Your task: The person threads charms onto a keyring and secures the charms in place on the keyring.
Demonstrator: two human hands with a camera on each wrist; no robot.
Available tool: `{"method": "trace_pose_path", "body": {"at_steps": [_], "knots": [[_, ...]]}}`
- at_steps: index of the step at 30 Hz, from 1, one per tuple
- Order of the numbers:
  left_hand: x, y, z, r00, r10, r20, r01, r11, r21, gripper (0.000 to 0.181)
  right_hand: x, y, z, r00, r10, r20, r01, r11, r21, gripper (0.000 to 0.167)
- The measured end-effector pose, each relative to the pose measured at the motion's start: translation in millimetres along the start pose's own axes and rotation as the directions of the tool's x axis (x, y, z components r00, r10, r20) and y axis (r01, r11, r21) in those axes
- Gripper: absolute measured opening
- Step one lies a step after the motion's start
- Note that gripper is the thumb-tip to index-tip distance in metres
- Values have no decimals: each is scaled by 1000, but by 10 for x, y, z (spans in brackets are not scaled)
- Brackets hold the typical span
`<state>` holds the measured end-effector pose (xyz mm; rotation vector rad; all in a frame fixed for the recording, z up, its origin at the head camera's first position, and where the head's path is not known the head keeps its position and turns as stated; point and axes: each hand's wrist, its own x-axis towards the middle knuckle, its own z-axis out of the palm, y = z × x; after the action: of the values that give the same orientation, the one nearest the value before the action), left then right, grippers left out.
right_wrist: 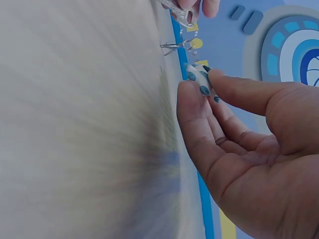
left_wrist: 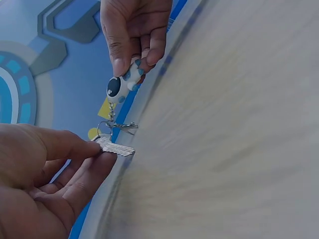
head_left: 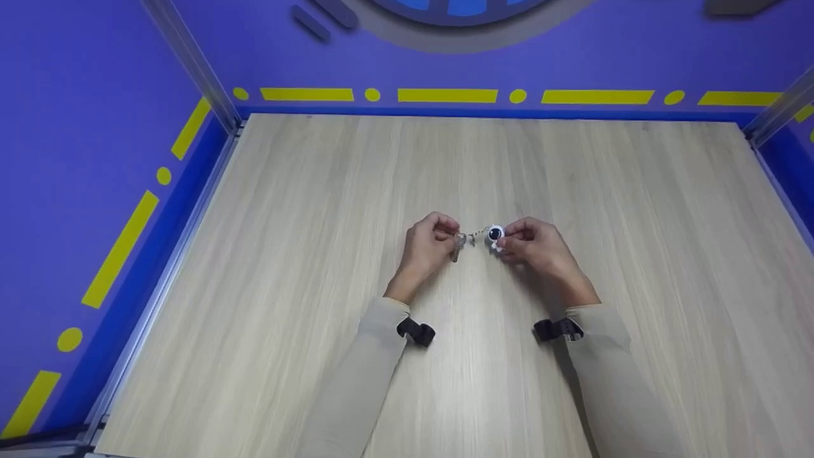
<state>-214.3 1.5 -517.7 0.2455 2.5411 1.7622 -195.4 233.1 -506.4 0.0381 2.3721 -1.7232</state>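
Note:
My left hand (head_left: 427,245) pinches a silver key (left_wrist: 117,148) between thumb and forefinger. A split ring (left_wrist: 103,128) passes through the key's head and joins a short chain (left_wrist: 111,112) with a small metal clasp (left_wrist: 124,125). At the chain's other end is a white astronaut-like figurine (head_left: 495,235) with a dark round visor and blue spots. My right hand (head_left: 540,248) pinches that figurine by its body, thumb against fingers. Between the two hands the chain stretches above the table. The fingers cover part of the figurine and the key's head.
A light wood-grain table (head_left: 305,267) lies under both hands. Blue-purple panels with yellow dashes (head_left: 447,95) stand behind it and at its sides, joined by metal corner posts (head_left: 191,57). Black bands (head_left: 416,332) sit at both wrists over beige sleeves.

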Motion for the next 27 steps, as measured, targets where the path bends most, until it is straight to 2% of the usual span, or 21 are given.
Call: {"method": "trace_pose_path", "body": {"at_steps": [7, 13, 18, 21, 27], "knots": [[8, -49, 34, 1000, -20, -11, 20, 1000, 6, 20, -6, 14, 1, 997, 52, 63, -53, 999, 13, 27], [10, -66, 51, 999, -34, -34, 35, 999, 20, 19, -5, 46, -2, 995, 61, 81, -60, 998, -24, 26], [3, -67, 64, 999, -14, -48, 18, 996, 82, 18, -24, 66, -29, 996, 52, 67, -44, 993, -109, 25], [0, -66, 72, 998, -4, -64, 12, 991, 132, 17, -28, 71, -44, 997, 44, 60, -36, 991, -126, 26], [-20, -65, 87, 997, -2, -80, 16, 983, 182, 14, -27, 102, -123, 995, 65, 70, -61, 997, -46, 31]]}}
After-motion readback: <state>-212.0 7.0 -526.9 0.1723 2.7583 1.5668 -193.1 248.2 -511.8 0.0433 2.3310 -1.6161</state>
